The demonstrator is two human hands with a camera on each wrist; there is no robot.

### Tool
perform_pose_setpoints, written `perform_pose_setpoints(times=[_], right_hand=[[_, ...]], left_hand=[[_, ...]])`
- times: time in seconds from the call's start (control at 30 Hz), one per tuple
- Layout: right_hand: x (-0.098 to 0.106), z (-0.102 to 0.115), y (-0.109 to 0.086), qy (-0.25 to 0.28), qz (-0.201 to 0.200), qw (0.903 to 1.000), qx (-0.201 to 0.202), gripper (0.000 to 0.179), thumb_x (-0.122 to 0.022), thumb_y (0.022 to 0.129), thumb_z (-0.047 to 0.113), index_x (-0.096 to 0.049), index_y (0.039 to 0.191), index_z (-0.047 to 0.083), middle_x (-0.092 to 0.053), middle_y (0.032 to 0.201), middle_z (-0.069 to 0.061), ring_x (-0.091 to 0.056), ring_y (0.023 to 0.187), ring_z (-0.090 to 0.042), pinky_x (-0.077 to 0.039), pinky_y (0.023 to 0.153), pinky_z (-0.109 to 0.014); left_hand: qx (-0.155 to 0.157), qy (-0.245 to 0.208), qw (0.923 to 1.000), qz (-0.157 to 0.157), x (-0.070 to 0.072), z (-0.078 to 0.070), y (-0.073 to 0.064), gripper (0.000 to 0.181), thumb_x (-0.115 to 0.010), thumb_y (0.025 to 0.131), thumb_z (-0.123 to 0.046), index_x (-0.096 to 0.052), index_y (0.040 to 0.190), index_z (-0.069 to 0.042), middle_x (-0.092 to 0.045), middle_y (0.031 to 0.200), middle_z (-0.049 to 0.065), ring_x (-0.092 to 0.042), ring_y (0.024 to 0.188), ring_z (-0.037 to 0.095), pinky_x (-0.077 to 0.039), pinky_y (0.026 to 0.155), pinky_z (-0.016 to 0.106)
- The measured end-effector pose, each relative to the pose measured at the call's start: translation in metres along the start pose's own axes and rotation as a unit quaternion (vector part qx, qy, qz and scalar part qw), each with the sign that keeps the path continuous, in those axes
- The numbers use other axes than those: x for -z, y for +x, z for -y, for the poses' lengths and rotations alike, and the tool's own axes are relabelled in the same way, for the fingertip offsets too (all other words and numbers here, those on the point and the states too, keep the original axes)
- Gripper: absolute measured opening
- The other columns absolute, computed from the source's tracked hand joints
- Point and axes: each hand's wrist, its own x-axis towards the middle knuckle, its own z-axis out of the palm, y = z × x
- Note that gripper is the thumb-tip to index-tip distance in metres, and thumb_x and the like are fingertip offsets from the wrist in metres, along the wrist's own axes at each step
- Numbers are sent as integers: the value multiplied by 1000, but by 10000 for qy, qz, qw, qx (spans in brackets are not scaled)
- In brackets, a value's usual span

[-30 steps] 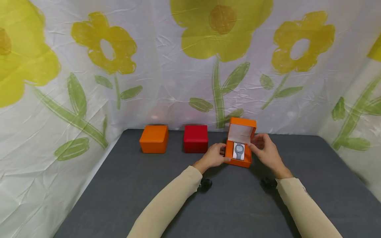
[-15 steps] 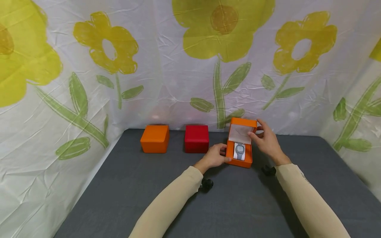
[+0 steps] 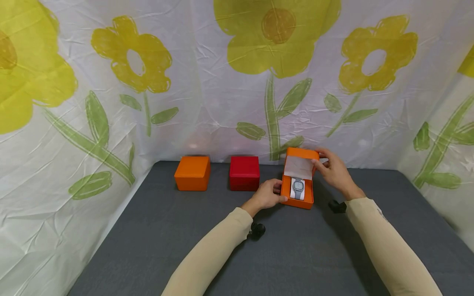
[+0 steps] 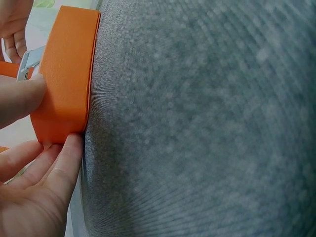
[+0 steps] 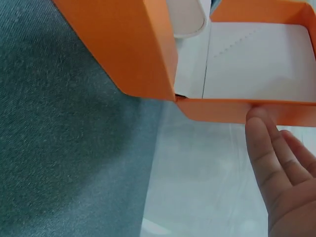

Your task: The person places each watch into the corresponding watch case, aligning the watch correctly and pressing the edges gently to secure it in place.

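An orange watch box [image 3: 297, 203] stands on the table with its lid [image 3: 302, 153] raised, showing a pale lining [image 5: 252, 64]. Inside, a grey watch [image 3: 298, 186] is wrapped around a white cushion [image 5: 185, 17]. My left hand [image 3: 266, 193] grips the box's left front corner; in the left wrist view the thumb [image 4: 22, 96] presses one face and the fingers [image 4: 61, 170] bear on the adjoining one. At the lid's right edge is my right hand [image 3: 335, 172]. Its fairly straight fingers [image 5: 261, 143] touch the lid's outer side in the right wrist view, where the thumb is out of sight.
Left of the watch box stand a closed red box [image 3: 244, 172] and, farther left, a closed orange box [image 3: 191, 172]. All three are along the back of the dark grey table [image 3: 222, 246]. A white curtain [image 3: 200, 123] with yellow flowers hangs behind it.
My right hand has risen from beside the box's right wall to the lid's right edge. The lid has tipped slightly forward in the last half second. My left hand keeps its hold.
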Motion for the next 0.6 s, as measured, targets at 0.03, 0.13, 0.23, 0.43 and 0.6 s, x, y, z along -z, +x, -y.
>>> perform_pose_setpoints(times=[0.03,0.13,0.23,0.43,0.6], right_hand=[[0,0,-1,36,37,10000,-10,55,-52,98,40,-40,142,9,-47,133,-22,-61,85,-33,-51,71,-44],[0,0,-4,154,98,9998,-14,54,-52,97,41,-40,141,12,-45,136,-20,-62,91,-34,-50,76,-48],[1,0,-9,218,96,9997,50,54,-54,96,42,-41,140,13,-44,138,-18,-62,96,-35,-50,79,-51],[2,2,-20,245,226,9991,253,52,-57,96,36,-40,139,12,-41,141,-21,-59,105,-41,-49,84,-56],[1,1,-27,193,338,9984,401,51,-57,96,36,-40,137,12,-43,139,-24,-57,108,-43,-47,87,-57]], left_hand=[[13,-22,10000,4,0,0,0,51,-77,82,-20,-57,128,-10,-62,118,2,-61,103,15,-52,83,27],[27,-40,10000,5,-1,0,0,52,-77,82,-20,-56,128,-10,-62,118,2,-61,103,14,-52,83,27],[33,-70,10000,9,-1,0,0,52,-77,82,-20,-56,129,-9,-61,118,2,-60,103,15,-52,83,28],[61,-157,9999,-24,-1,0,-1,53,-77,82,-20,-55,128,-9,-61,118,3,-60,103,16,-52,84,29],[64,-174,9998,-36,-1,0,0,53,-78,81,-19,-55,128,-8,-61,117,3,-60,103,16,-52,83,29]])
